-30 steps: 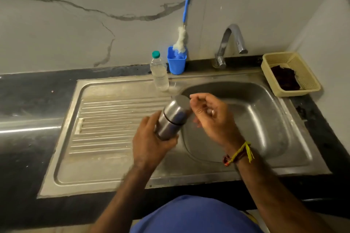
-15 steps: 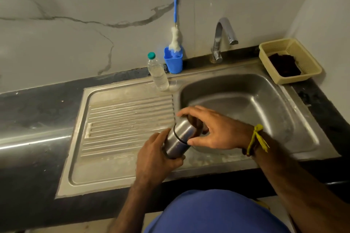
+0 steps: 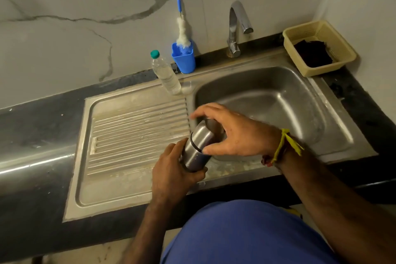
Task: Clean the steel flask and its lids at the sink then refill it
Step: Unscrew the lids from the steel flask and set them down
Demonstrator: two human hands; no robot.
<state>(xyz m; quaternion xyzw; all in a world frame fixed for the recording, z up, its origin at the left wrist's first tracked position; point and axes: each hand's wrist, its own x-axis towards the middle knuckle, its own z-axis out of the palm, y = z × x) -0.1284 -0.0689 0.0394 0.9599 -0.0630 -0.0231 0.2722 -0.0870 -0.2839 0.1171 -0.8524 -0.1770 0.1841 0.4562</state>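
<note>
Marble wall with grey veins stands behind a dark bench point(image 3: 32, 126), and into the bench is set a steel sink point(image 3: 334, 135) with a ribbed drainboard point(image 3: 137, 133) on its left side. At the back edge there is a tap point(image 3: 236, 25), a blue cup point(image 3: 184, 60) with a bottle brush point(image 3: 182, 32) standing in it, a small plastic water bottle point(image 3: 166, 74) with green cap just beside the cup, and a yellow basket point(image 3: 300, 34) with a dark cloth point(image 3: 314, 52) at the far right.

The steel flask point(image 3: 196, 149) is held in the air over the front rim, where the drainboard meets the basin. Its long axis is tilted: the bottom points down and toward the person, the top points up, away and a little to the right, toward the basin. The left hand point(image 3: 173, 173) grips the lower body, fingers curled round it from the left and below. The right hand point(image 3: 231, 133) comes from the right side and covers the top part, the lid point(image 3: 204, 135), with thumb at the seam on the near side and the fingers spread over the far end. So the left hand is nearer to the base and the right hand nearer to the lid, and both are touching the flask.

I judge the step in hand is unscrewing the outer lid. The turning must go around this tilted axis, the left hand holding the body steady against it. If the lid is already loose I cannot tell. The open end will face the basin, which suits a spill
</note>
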